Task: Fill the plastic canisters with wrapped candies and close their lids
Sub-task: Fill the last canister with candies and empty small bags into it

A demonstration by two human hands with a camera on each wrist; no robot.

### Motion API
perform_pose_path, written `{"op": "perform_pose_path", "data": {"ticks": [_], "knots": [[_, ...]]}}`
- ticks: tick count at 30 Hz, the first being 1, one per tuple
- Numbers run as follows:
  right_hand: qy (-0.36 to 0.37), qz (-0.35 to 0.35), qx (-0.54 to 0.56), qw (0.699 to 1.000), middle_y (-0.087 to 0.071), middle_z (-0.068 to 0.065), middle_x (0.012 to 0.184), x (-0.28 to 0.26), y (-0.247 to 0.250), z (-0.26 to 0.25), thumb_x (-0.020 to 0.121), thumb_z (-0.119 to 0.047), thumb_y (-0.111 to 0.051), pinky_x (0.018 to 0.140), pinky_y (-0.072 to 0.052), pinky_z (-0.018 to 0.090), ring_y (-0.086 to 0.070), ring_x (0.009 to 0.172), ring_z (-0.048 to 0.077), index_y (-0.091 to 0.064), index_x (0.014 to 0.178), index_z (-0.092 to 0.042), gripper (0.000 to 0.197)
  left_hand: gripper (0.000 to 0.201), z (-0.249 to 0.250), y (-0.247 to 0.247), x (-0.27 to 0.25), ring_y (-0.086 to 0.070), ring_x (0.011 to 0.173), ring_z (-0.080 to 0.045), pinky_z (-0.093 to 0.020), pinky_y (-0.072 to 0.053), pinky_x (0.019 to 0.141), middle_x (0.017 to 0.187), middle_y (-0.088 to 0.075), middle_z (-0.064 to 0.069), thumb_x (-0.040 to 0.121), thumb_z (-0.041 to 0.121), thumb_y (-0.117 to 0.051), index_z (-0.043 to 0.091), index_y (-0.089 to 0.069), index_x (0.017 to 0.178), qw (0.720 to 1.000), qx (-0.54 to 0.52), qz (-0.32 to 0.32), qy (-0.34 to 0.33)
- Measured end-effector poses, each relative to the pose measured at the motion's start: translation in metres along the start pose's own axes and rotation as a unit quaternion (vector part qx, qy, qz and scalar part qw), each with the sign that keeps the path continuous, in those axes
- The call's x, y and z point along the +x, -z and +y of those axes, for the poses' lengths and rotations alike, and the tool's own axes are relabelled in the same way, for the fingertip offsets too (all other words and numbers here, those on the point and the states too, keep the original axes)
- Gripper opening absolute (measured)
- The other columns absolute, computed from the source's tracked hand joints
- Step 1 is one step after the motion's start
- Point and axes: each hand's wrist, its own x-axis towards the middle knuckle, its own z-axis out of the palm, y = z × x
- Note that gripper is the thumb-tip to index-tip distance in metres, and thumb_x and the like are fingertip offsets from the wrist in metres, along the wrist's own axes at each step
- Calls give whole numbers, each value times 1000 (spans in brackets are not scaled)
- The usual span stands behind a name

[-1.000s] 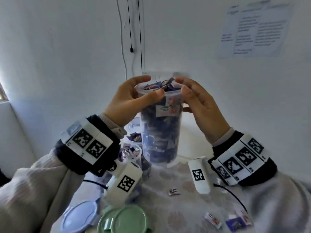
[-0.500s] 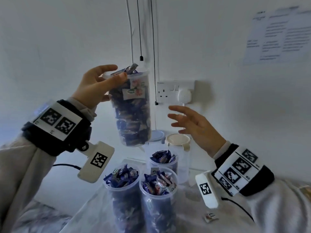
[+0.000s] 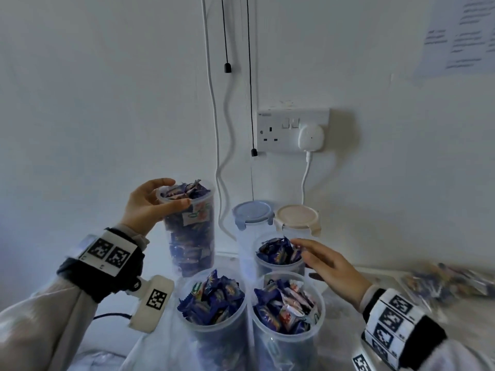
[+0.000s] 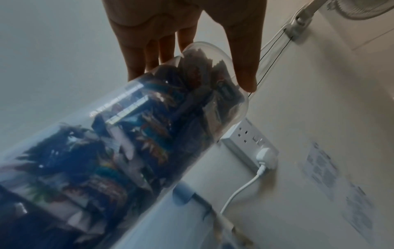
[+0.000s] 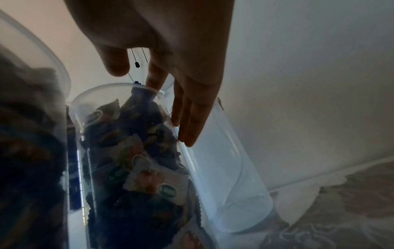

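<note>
Since before, our left hand point(image 3: 146, 207) has lowered the full canister point(image 3: 191, 231) it grips; right hand point(image 3: 328, 266) spread, empty; four canisters filled, unlidded.

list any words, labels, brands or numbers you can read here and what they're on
None can be read with confidence.
Paper sheet on the wall: printed lines, too blurred.
Candy wrappers in the canisters: logos, too small and blurred.
Label on the held canister: unreadable.
Wrist bands: square black-and-white marker codes, no words.

White wall point(image 3: 107, 103), double socket point(image 3: 292, 129), possibly patterned tablecloth point(image 5: 341, 219).
</note>
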Motion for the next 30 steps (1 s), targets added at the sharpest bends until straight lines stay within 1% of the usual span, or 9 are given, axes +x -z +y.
{"op": "perform_pose_path", "data": {"ticks": [2, 5, 8, 12, 17, 22, 26, 28, 30], "knots": [[-5, 11, 16, 1000, -63, -17, 119, 1, 0, 5, 83, -43, -48, 93, -49, 28, -58, 112, 2, -60, 116, -36, 36, 72, -19, -4, -1, -66, 62, -4, -15, -52, 53, 75, -70, 3, 28, 24, -93, 16, -58, 90, 999, -10, -36, 17], [11, 33, 38, 999, -66, -13, 115, 4, -3, 8, 84, -40, -46, 84, -51, 19, -61, 107, 2, -65, 111, -30, 35, 99, -46, -11, -4, -67, 65, -8, -18, -53, 56, 72, -72, 4, 7, 48, -91, 11, -58, 92, 996, -44, -67, 43], [28, 48, 38, 998, -69, -13, 109, 6, -6, 10, 88, -31, -45, 77, -49, 12, -62, 102, -1, -66, 107, -24, 29, 101, -64, -18, -6, -68, 66, -11, -20, -54, 57, 73, -72, 1, 6, 45, -92, 8, -58, 93, 989, -82, -96, 71], [50, 52, 20, 997, -68, -15, 108, 9, -6, 15, 83, -34, -49, 86, -51, 18, -62, 104, 3, -67, 107, -23, 32, 97, -82, -21, -6, -68, 67, -15, -23, -55, 58, 77, -72, -2, 7, 38, -94, 6, -57, 90, 981, -93, -138, 102], [56, 55, 14, 997, -69, -13, 104, 11, -6, 18, 92, -17, -50, 86, -50, 17, -63, 101, 5, -67, 104, -23, 22, 95, -95, -27, -11, -68, 69, -21, -27, -57, 61, 81, -70, -9, 11, 32, -96, 3, -53, 90, 970, -97, -190, 117], [53, 61, 29, 996, -67, -17, 111, 8, -7, 20, 86, -35, -51, 95, -48, 21, -60, 109, 4, -66, 109, -27, 28, 91, -95, -27, -14, -67, 68, -25, -29, -57, 58, 79, -68, -12, 17, 26, -97, 2, -48, 89, 958, -118, -233, 119], [39, 19, 54, 998, -64, -10, 118, 8, -10, 19, 90, -35, -55, 86, -51, 19, -62, 107, 4, -55, 121, -29, 32, 87, -92, -24, -15, -68, 74, -29, -32, -57, 59, 87, -67, -15, 21, 17, -97, 0, -46, 89, 939, -157, -268, 151], [34, -3, 60, 998, -61, -8, 121, 8, -12, 18, 85, -45, -60, 82, -52, 21, -65, 103, 9, -47, 126, -30, 45, 85, -91, -18, -14, -68, 79, -31, -33, -58, 61, 95, -66, -14, 24, 13, -96, 0, -48, 92, 926, -177, -281, 179], [31, -13, 65, 997, -63, -7, 118, 7, -15, 18, 68, -64, -68, 78, -53, 22, -68, 99, 14, -43, 128, -31, 73, 83, -89, -11, -12, -67, 85, -32, -33, -58, 64, 104, -65, -15, 31, 13, -96, 1, -49, 98, 918, -160, -305, 199]]}}
